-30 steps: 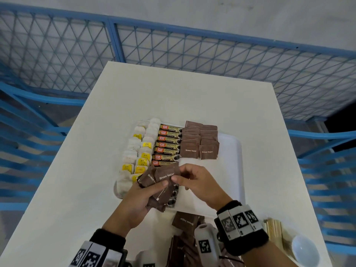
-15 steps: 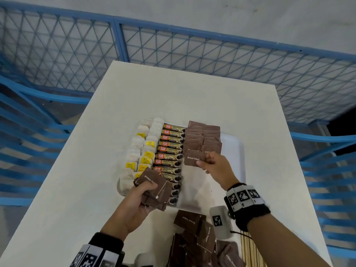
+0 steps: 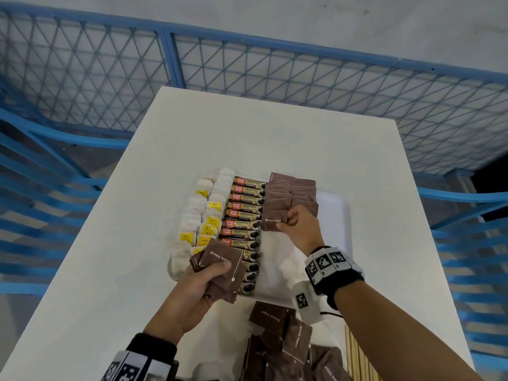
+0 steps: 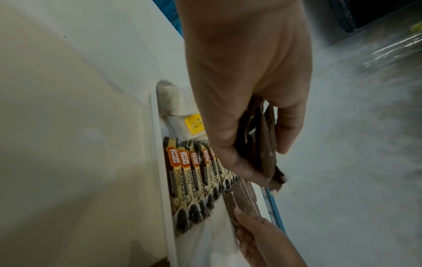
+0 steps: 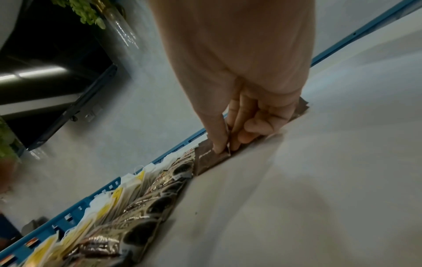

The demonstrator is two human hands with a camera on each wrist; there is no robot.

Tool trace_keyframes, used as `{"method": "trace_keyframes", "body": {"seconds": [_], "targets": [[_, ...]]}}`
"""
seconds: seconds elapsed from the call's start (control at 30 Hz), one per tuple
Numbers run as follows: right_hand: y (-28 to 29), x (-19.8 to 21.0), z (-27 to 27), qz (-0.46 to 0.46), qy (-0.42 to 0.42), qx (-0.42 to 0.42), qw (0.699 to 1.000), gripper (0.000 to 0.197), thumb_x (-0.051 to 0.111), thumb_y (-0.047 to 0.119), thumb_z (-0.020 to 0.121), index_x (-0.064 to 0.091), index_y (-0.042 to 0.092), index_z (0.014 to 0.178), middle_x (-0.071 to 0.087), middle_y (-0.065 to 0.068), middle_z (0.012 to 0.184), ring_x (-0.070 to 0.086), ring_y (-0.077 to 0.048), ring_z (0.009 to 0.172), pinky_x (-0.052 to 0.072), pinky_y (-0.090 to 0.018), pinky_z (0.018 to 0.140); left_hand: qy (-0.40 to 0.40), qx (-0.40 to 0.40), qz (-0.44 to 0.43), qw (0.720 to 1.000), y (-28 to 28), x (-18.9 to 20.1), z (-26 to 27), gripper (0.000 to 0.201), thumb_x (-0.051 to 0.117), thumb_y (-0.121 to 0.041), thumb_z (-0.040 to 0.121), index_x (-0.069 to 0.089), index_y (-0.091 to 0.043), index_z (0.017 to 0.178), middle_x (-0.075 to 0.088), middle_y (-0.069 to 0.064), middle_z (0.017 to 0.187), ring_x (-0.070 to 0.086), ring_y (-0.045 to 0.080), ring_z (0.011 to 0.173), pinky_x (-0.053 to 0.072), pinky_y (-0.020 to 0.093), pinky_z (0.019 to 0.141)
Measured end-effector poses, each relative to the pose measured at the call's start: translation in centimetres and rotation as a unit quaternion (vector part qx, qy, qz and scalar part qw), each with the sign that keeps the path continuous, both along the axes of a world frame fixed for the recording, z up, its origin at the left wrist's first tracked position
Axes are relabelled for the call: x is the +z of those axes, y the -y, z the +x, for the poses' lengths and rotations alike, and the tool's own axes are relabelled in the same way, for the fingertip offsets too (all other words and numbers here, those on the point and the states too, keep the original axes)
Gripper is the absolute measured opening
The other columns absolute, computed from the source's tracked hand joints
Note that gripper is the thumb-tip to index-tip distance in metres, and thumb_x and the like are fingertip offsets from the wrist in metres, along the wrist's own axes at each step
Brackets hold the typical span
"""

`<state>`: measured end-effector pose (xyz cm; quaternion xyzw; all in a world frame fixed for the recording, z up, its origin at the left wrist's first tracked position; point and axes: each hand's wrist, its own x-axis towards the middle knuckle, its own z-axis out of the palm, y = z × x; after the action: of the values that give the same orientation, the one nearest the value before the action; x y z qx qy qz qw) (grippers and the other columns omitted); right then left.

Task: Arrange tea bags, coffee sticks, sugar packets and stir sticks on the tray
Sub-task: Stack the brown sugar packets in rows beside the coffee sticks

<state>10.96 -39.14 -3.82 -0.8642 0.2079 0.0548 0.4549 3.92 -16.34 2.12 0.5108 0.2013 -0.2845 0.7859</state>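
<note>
A white tray point(image 3: 334, 213) on the white table holds tea bags point(image 3: 202, 215) at its left, coffee sticks point(image 3: 244, 215) in the middle and two rows of brown sugar packets point(image 3: 291, 191) to their right. My right hand point(image 3: 295, 222) pinches one brown sugar packet point(image 3: 270, 221) by its right edge, low at the near end of the left row; the pinch point(image 5: 224, 150) shows in the right wrist view. My left hand point(image 3: 209, 281) grips a fanned stack of sugar packets point(image 3: 222, 266) above the tray's near left corner, seen edge-on point(image 4: 262, 144) in the left wrist view.
A loose pile of brown sugar packets point(image 3: 286, 339) lies at the table's near edge. Wooden stir sticks point(image 3: 357, 358) lie to its right. Blue mesh railing point(image 3: 247, 70) surrounds the table on three sides. The tray's right part point(image 3: 302, 265) is bare.
My right hand took one packet from the left hand's stack and carried it forward to the near end of the sugar rows, then lowered it. The left hand stayed with its stack.
</note>
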Motion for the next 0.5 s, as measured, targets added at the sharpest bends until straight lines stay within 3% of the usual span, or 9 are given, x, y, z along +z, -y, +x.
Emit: {"method": "trace_keyframes", "body": {"seconds": [0.17,0.3,0.43,0.5], "targets": [[-0.5,-0.2,0.0,-0.017,0.011,0.003,1.0,0.033,0.07,0.009,0.08,0.044,0.006,0.099,0.049,0.003,0.064,0.05,-0.013,0.064,0.04,-0.019,0.06,0.006,-0.006,0.003,1.0,0.4,0.1,0.1,0.016,0.056,0.001,0.084,0.064,-0.005,0.096,0.071,0.013,0.072,0.066,0.022,0.055,0.051,0.029,0.041],[-1.1,0.1,-0.5,-0.065,0.043,0.004,0.997,0.034,0.07,0.017,0.08,0.042,0.009,0.099,0.054,-0.007,0.084,0.053,-0.022,0.08,0.043,-0.028,0.068,0.009,-0.007,0.008,1.0,0.6,0.2,0.3,0.02,0.057,0.001,0.083,0.064,-0.006,0.1,0.071,0.011,0.073,0.067,0.021,0.056,0.05,0.028,0.041],[-2.9,2.3,-1.8,-0.013,0.064,0.091,0.994,0.017,0.058,0.027,0.091,0.053,0.011,0.096,0.053,0.004,0.081,0.049,-0.007,0.07,0.036,-0.011,0.061,0.013,-0.011,0.013,1.0,0.9,0.2,0.4,0.018,0.058,0.001,0.083,0.065,-0.008,0.098,0.071,0.01,0.071,0.066,0.019,0.055,0.049,0.026,0.039],[-3.9,3.4,-2.9,0.034,0.036,0.152,0.987,0.026,0.048,0.036,0.094,0.056,0.011,0.093,0.053,0.007,0.075,0.047,-0.004,0.066,0.035,-0.011,0.059,0.017,-0.013,0.015,1.0,1.1,0.3,0.3,0.017,0.058,0.0,0.083,0.066,-0.011,0.094,0.072,0.009,0.071,0.066,0.02,0.056,0.049,0.026,0.039]]}}
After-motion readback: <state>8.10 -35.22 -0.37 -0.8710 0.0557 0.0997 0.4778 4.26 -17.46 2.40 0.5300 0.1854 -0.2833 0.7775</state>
